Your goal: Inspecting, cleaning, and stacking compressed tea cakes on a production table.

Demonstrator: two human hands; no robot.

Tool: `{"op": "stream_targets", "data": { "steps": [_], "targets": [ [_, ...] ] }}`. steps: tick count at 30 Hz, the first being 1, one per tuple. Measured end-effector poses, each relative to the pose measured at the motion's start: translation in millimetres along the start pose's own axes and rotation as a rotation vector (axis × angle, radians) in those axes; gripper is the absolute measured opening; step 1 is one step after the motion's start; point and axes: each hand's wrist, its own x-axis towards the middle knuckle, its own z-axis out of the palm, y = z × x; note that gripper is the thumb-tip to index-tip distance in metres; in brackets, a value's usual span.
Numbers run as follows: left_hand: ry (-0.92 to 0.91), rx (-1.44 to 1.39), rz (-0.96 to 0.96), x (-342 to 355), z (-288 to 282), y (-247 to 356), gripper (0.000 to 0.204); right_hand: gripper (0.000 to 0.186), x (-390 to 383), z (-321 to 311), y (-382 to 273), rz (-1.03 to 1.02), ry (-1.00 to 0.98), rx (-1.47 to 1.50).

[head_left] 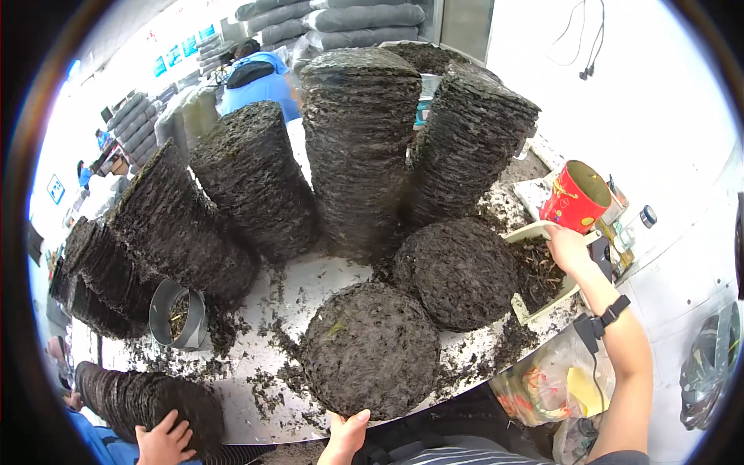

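Note:
My left hand point(349, 431) grips the near edge of a round dark, seaweed-like dried disc point(370, 341) at the table's front, thumb on top. My right hand point(566, 249) is closed on the rim of a cream plastic tray point(539, 283) holding dark flakes, at the right; a black strapped device with a cable is on that forearm. Between the hands and a little further back lies a second round disc point(453, 271). A red cylindrical tin point(573, 198) stands just beyond my right hand.
Tall stacks of dark sheets point(358, 147) line the white table point(260, 395) behind scattered flakes. A metal ring point(177, 318) sits at left. A co-worker's hand point(164, 438) holds a stack at lower left; people in blue point(252, 85) are behind. A filled plastic bag point(550, 376) is below right.

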Motion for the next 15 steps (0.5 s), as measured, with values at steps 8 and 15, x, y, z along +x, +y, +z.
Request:
{"op": "stream_targets", "data": {
  "steps": [8,15],
  "targets": [
    [-0.046,-0.062,-0.037,0.7,-2.7,12.8,0.082,0.016,21.7,-42.7,-125.3,-0.413,0.079,0.725],
    [-0.038,-0.045,-0.060,1.9,-3.0,12.5,0.079,0.019,71.4,-20.7,-192.8,-0.735,-0.287,0.718]
  ]
}}
